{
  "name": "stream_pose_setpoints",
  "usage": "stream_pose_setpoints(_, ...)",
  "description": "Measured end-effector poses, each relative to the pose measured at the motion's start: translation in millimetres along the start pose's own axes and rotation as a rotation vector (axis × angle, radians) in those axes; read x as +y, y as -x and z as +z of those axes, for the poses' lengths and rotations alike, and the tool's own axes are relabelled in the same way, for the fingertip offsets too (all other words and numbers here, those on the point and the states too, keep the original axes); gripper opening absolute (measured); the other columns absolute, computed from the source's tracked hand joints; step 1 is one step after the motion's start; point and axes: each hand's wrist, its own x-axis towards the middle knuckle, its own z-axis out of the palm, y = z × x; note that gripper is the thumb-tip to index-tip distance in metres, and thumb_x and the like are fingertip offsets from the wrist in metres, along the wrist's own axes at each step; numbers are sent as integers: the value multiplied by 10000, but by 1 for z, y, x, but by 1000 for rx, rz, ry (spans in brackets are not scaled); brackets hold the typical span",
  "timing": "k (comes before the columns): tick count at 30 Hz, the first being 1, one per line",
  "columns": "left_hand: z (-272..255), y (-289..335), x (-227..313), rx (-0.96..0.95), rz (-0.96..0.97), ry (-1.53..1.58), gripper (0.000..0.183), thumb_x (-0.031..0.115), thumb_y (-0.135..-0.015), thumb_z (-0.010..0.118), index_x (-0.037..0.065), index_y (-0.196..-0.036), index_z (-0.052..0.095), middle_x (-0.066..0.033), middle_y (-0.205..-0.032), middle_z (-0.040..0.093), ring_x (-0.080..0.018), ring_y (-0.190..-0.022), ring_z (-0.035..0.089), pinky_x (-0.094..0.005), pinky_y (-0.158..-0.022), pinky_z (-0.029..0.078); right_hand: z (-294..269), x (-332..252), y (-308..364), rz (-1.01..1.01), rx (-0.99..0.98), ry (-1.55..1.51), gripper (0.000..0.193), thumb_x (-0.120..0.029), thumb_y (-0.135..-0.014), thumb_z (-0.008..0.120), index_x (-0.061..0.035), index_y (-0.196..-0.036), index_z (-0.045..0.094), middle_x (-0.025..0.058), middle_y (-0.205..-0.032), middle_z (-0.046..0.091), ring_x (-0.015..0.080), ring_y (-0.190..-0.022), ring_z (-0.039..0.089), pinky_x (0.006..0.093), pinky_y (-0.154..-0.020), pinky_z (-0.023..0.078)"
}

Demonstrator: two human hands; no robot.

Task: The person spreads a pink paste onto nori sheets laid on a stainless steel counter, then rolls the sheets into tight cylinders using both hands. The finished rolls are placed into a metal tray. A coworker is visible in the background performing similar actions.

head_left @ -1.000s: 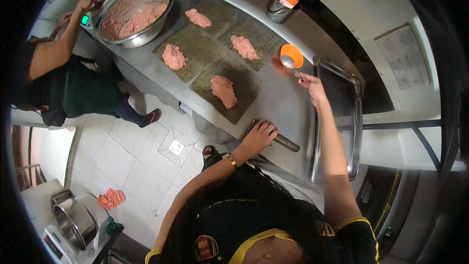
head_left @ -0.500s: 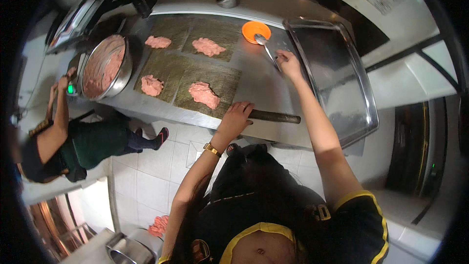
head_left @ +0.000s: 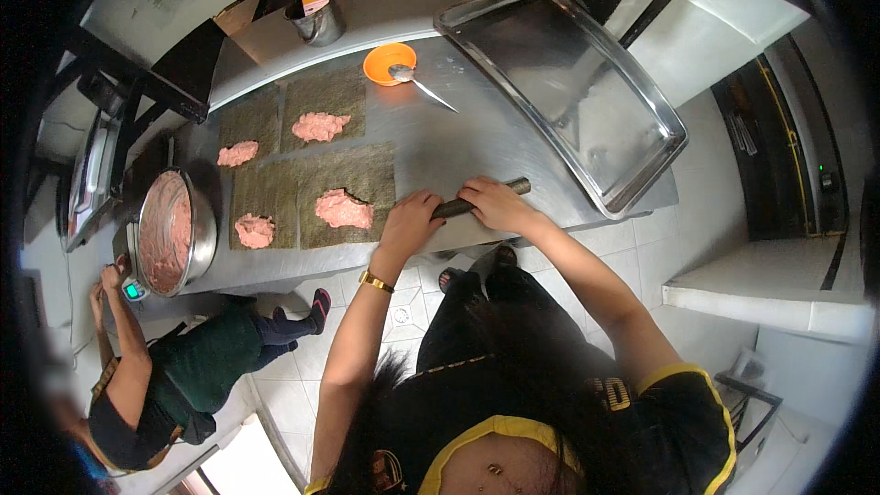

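A dark seaweed roll point(head_left: 456, 208) lies near the front edge of the metal table. My left hand point(head_left: 412, 220) is curled over its left end, and my right hand point(head_left: 498, 205) grips it close to the right end, which sticks out past the fingers. Just left of my left hand, a seaweed sheet point(head_left: 374, 170) bears a lump of pink ground meat point(head_left: 345, 210). Several such sheets lie side by side there, each with a pink lump on it.
An orange bowl point(head_left: 390, 64) with a metal spoon point(head_left: 431, 93) leaning in it stands farther back. A large steel tray point(head_left: 674, 133) lies at the right. A steel bowl of pink meat point(head_left: 203, 229) and a co-worker's hands point(head_left: 112, 275) are at the left. A metal pail point(head_left: 321, 29) stands behind.
My right hand has left the spoon and come down onto the seaweed roll beside my left hand. The spoon now rests in the orange bowl. My view has shifted.
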Motion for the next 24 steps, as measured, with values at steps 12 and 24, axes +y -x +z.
stream_pose_setpoints(12,1,3,13,15,-69,-65,294,188,-735,728,75,-979,608,-100,-950,604,-304,-959,592,-401,-840,483,-32,27,16,56,-144,65,329,-92,-734,638,-21,-1055,624,158,-1205,572,344,-1152,526,400,-960,450)
stream_pose_setpoints(24,15,-11,47,72,-153,-176,329,212,-718,749,77,-997,637,-103,-991,630,-291,-946,623,-395,-821,509,-6,22,8,-98,-53,184,194,-88,-758,615,0,-930,638,145,-1004,595,325,-1017,568,408,-865,482)
